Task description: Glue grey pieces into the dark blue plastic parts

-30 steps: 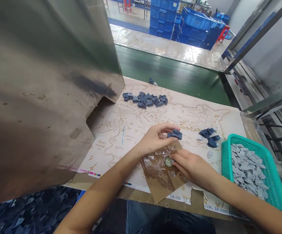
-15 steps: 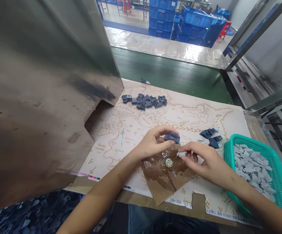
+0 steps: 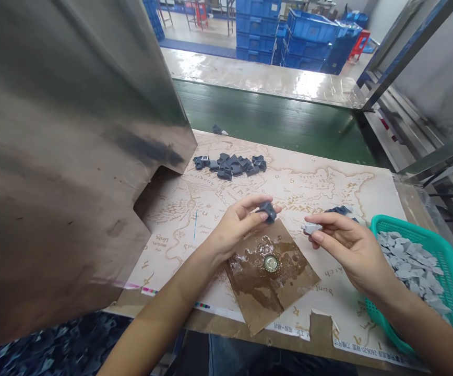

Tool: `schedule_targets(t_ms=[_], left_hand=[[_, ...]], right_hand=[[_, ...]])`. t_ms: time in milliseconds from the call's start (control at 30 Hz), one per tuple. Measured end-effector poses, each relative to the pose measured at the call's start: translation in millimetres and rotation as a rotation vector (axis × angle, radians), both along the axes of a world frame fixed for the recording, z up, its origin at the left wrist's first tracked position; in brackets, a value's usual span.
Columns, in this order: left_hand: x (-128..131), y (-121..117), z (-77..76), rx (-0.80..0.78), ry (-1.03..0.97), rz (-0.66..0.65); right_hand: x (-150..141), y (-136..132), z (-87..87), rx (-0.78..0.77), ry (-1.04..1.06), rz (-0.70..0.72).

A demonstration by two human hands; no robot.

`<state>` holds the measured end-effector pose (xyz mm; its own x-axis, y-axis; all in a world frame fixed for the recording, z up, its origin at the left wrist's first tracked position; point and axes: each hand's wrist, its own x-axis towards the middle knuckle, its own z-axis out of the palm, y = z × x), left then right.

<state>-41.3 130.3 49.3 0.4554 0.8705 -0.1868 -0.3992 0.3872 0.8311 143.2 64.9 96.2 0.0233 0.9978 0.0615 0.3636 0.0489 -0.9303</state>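
Between the thumb and fingers of my left hand (image 3: 236, 224) is a dark blue plastic part (image 3: 267, 211), raised above the far corner of a brown cardboard square (image 3: 258, 308). My right hand (image 3: 352, 250) pinches a small light grey plastic piece (image 3: 311, 228) to the right of it; the two parts are apart. On the wet-looking cardboard lies a small round metal cap (image 3: 271, 263). A green basket (image 3: 374, 245) at the right holds many grey pieces (image 3: 410, 261). Behind my right hand lie more dark blue parts (image 3: 340, 210), partly hidden.
A cluster of dark blue parts (image 3: 232, 166) lies on the map-printed sheet (image 3: 305, 188), with one part (image 3: 217, 130) near the green belt (image 3: 273, 115). A large metal panel (image 3: 73, 156) stands at the left. Dark parts (image 3: 62, 344) fill the space below it.
My right hand has moved away to the right and up with the grey piece. My left hand has shifted slightly left and turned the dark blue part.
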Motion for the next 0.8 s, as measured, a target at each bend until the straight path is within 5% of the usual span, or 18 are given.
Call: schedule_targets(t_ms=[200, 400, 800], left_hand=[[5, -11, 6.7, -0.025, -0.044, -0.036], [11, -16, 5.1, -0.040, -0.040, -0.075], [8, -15, 5.4, 0.034, -0.060, -0.094]], right_hand=[[-9, -8, 0.2, 0.153, -0.169, -0.082], [-9, -12, 0.7, 0.289, -0.381, 0.001], [-10, -11, 1.0, 0.340, -0.454, 0.052]])
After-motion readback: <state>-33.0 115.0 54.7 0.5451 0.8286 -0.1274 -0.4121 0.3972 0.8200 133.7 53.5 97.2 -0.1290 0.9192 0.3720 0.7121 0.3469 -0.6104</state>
